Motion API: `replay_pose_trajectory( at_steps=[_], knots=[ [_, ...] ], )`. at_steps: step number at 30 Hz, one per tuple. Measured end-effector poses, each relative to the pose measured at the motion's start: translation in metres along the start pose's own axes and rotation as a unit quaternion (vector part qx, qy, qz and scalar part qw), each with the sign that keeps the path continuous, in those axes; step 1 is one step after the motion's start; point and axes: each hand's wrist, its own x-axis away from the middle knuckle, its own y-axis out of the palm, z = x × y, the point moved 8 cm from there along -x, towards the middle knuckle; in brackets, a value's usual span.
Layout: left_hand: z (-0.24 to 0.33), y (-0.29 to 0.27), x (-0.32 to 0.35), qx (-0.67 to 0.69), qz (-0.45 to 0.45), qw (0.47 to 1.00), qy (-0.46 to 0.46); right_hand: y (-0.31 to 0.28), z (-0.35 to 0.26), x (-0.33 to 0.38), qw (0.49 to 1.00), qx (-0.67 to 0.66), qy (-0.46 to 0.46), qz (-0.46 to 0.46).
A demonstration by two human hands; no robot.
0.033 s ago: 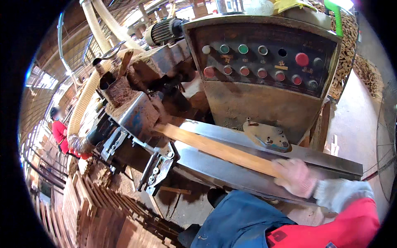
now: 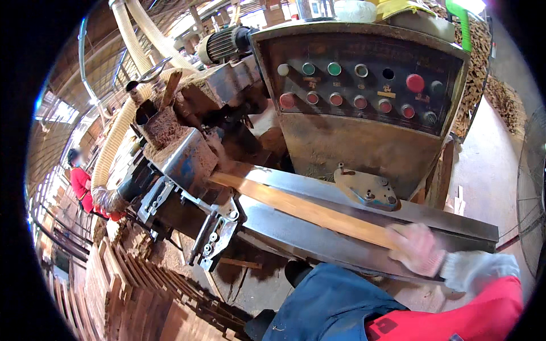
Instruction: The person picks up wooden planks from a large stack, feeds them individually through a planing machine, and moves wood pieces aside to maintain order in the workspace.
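My right hand [image 2: 418, 248], in a pale pinkish knit glove with a white cuff, is at the near right end of a long wooden strip [image 2: 318, 213]. Its fingers look curled round that end, somewhat smeared by motion. The strip lies on the metal bed [image 2: 296, 232] of a woodworking machine, alongside the raised metal fence [image 2: 318, 187]. Its far end reaches the sawdust-covered machine housing [image 2: 190, 159] on the left, where it passes out of sight. My left hand is outside the picture.
A control panel [image 2: 364, 85] with several round buttons stands behind the bed. Ribbed dust hoses [image 2: 111, 150] and a motor [image 2: 224, 44] are at the back left. Stacked wooden boards [image 2: 142, 284] lie lower left. A person in red [image 2: 81, 184] stands far left.
My right hand has shifted a little to the right and down, and slightly more of the strip's near end shows. The strip has slid slightly left.
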Motion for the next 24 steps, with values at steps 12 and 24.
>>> replay_pose_trajectory(
  at_steps=[12, 24],
  knots=[
    [0.032, -0.097, 0.113, 0.414, 0.168, 0.894, 0.046, 0.064, -0.049, -0.145, 0.965, -0.048, -0.234, 0.110],
    [0.432, -0.202, 0.257, 0.790, -0.294, 0.505, 0.188, 0.023, -0.190, -0.118, 0.930, -0.146, -0.336, -0.028]
  ],
)
